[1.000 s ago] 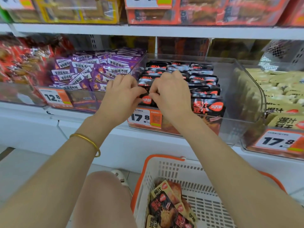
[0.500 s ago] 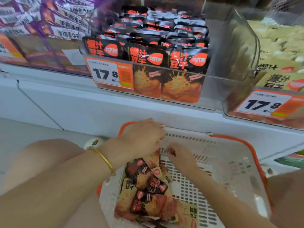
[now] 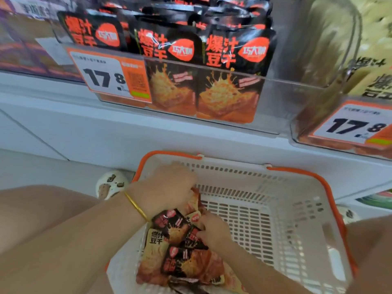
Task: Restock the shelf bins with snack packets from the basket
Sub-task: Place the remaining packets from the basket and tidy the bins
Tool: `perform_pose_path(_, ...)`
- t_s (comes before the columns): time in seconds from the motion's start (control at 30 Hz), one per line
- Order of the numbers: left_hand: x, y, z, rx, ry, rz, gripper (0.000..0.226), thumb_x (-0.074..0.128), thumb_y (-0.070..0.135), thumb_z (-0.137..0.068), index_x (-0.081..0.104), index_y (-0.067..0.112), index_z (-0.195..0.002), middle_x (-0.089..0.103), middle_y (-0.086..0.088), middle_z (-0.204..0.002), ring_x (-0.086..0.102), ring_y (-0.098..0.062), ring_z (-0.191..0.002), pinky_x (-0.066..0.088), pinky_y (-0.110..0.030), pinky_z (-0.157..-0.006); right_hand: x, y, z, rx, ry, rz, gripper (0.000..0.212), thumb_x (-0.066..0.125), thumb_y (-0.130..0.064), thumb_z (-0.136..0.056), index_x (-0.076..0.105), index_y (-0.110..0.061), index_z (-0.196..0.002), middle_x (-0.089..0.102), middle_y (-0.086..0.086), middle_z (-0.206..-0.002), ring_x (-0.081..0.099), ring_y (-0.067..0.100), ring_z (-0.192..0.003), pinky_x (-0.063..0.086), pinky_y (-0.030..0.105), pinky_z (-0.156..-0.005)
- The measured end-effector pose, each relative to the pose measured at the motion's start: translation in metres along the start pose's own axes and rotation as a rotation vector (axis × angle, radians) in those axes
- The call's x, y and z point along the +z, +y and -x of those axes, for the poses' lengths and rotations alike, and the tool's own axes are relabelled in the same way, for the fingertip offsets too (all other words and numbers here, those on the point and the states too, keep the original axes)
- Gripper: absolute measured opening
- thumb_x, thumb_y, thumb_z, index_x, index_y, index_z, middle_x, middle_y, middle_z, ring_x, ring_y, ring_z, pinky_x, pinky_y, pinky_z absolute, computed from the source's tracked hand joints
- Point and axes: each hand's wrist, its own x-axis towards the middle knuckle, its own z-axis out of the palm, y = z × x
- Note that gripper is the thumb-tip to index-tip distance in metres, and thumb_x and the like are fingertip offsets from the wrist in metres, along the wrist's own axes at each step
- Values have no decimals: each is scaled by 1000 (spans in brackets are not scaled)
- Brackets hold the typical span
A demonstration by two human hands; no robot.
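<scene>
Gripping orange packet [image 3: 194, 201] with left hand [image 3: 167, 187], right hand [image 3: 214, 228] pinching black packet [image 3: 189, 240], tilted diagonally

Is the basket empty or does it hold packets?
Partly filled: snack packets lie heaped at the left end of the basket, where the left hand and right hand reach in; the remaining floor is bare.

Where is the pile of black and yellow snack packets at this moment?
In the head view, the pile of black and yellow snack packets lies in the left part of the white slotted plastic basket, under the left hand and right hand.
</scene>
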Motion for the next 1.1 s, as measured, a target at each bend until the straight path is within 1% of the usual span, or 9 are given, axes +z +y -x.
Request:
perform_pose_path(0.17, -11, 2, 2, 20, -19, 74, 26, 46, 25, -95, 57, 15, -116, 58, -5, -116, 51, -21, -105, 43, -31, -78, -64, 3, 17, -84, 67, -364, 23, 63, -13, -88, 45, -13, -73, 45, -5, -71, 45, 11, -69, 35, 17, -60)
perform_pose_path(0.3, -23, -3, 11, 24, -9, 224, 28, 52, 21, -92, 57, 10, -117, 61, -5, -117, 57, -22, -105, 47, -36, -87, -143, -9, 46, -221, 150, -573, 11, 64, -6, -86, 58, 2, -80, 48, 0, -71, 46, 9, -65, 34, 13, -60)
perform_pose_path(0.37, -34, -6, 18, 23, 41, 403, 36, 58, 24, -91, 52, 15, -126, 59, -2, -118, 56, -19, -106, 45, -34, -90, -171, -21, 60, -299, 223, -709, 10, 65, -3, -86, 61, -6, -77, 55, -2, -68, 52, 5, -60, 39, 17, -60)
perform_pose_path(0.5, -70, -15, 39, 81, 306, 669, 13, 65, 17, -87, 56, 18, -96, 59, -5, -90, 56, -23, -86, 41, -31, -73, -213, -52, 86, -413, 356, -914, 18, 68, -1, -83, 63, -17, -78, 66, -3, -74, 59, 0, -63, 45, 18, -64)
perform_pose_path(0.6, -104, -29, 65, 91, 446, 777, 8, 64, 10, -87, 57, 14, -87, 57, -13, -85, 58, -28, -83, 45, -37, -75, -238, -73, 105, -500, 396, -1023, 16, 68, 1, -82, 61, -12, -87, 66, 1, -81, 61, 4, -69, 49, 20, -66)
perform_pose_path(0.7, -140, -46, 93, 105, 606, 817, 6, 63, 5, -87, 58, 9, -88, 56, -12, -80, 55, -16, -73, 46, -32, -67, -267, -104, 119, -577, 513, -908, 16, 66, 0, -84, 60, -15, -82, 59, -1, -80, 60, 9, -66, 54, 24, -58)
perform_pose_path(0.8, -169, -65, 111, 88, 800, 851, 13, 60, 2, -87, 56, 14, -84, 62, -8, -79, 56, -10, -67, 47, -29, -62, -299, -143, 121, -648, 757, -729, 8, 68, -11, -84, 63, -15, -88, 58, -3, -80, 61, 25, -74, 55, 44, -67)
perform_pose_path(0.93, -192, -93, 119, 43, 1052, 938, 24, 59, 4, -90, 53, 26, -82, 63, 3, -79, 60, -7, -70, 53, -30, -70, -332, -188, 117, -672, 1024, -610, 19, 66, -19, -87, 65, -15, -105, 60, -12, -88, 58, 10, -83, 49, 32, -80)
perform_pose_path(1.1, -189, -112, 108, 7, 1185, 944, 27, 56, 2, -91, 53, 28, -86, 61, 2, -81, 59, -7, -73, 56, -30, -69, -343, -209, 96, -678, 1101, -533, 17, 63, -21, -88, 64, -16, -104, 67, -6, -94, 61, 17, -86, 50, 42, -77)
